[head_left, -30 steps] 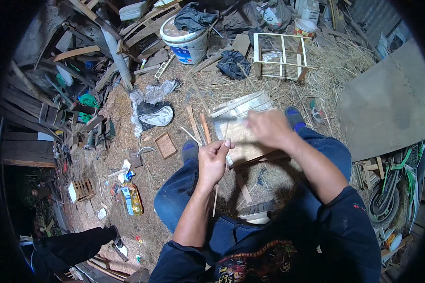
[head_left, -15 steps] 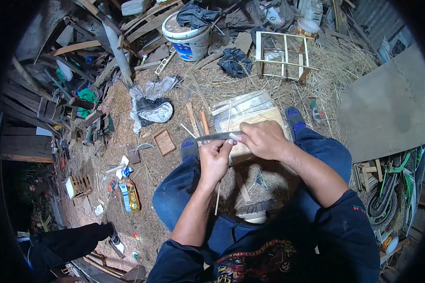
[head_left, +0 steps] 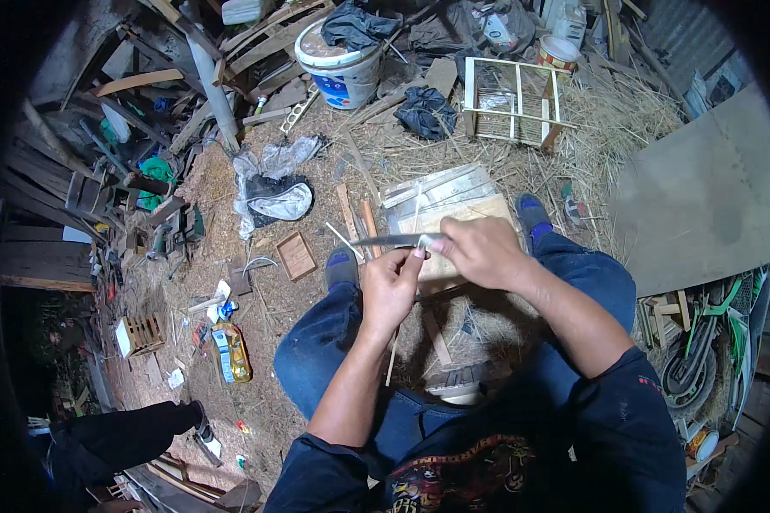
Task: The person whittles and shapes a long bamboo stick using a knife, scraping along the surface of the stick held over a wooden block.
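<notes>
Between my knees, my left hand [head_left: 387,291] pinches a thin pale wooden strip [head_left: 392,359], which runs down past the wrist toward my lap and up beyond the fingers. My right hand [head_left: 488,254] grips a knife [head_left: 395,240] by its handle, the blade pointing left just above the left fingertips. Blade and strip cross close to the left thumb; whether they touch I cannot tell. Beneath both hands stands a low wooden block or stool [head_left: 488,209] with flat boards on top. An orange-brown stick [head_left: 370,221] lies left of it.
A shallow wooden box [head_left: 296,256] and a yellow bottle [head_left: 233,352] lie on the straw-strewn ground to the left. Farther off are a white bucket [head_left: 342,81] and a slatted wooden frame [head_left: 515,103]. Another person's leg [head_left: 137,434] shows at lower left; a large panel [head_left: 701,197] leans right.
The knife blade has turned slightly, its tip now higher and the blade edge more visible. My right hand has shifted a little; the left holds the strip almost in place.
</notes>
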### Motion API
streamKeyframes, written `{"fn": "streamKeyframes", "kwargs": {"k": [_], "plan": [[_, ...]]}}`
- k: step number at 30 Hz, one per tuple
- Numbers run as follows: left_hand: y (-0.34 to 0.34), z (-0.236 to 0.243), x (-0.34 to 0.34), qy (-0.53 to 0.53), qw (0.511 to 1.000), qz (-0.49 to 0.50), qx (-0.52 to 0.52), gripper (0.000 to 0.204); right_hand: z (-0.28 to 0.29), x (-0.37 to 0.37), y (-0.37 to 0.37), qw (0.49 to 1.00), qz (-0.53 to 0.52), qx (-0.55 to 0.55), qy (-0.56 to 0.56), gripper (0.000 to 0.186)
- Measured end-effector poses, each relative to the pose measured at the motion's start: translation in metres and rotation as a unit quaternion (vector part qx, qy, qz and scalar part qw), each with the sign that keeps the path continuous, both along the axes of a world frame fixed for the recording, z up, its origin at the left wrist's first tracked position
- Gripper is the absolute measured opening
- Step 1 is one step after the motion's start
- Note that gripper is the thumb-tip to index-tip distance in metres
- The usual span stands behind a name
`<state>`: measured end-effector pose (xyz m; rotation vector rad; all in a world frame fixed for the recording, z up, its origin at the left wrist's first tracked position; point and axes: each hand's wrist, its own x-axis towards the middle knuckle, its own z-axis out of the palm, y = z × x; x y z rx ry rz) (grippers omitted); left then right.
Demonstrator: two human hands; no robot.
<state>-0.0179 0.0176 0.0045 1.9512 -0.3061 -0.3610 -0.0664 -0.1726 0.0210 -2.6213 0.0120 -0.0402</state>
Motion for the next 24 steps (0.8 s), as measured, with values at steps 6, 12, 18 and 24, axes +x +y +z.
{"fn": "streamKeyframes", "kwargs": {"k": [6, 12, 18, 24], "plan": [[-0.002, 0.001, -0.004, -0.013, 1.0, -0.023, 0.006, 0.027, -0.003, -0.001, 0.005, 0.999, 0.049, 0.003, -0.019, 0.044], [0.001, 0.003, -0.01, 0.017, 0.999, -0.027, -0.015, 0.026, -0.013, 0.03, -0.047, 0.99, -0.094, -0.046, 0.096, 0.044], [0.001, 0.005, -0.002, 0.056, 0.997, -0.045, 0.016, 0.035, -0.021, 0.014, -0.054, 0.995, -0.102, -0.003, -0.011, 0.052], [0.004, -0.002, -0.003, 0.098, 0.993, -0.069, -0.022, 0.037, -0.008, 0.003, -0.006, 0.998, 0.043, 0.021, -0.031, 0.045]]}}
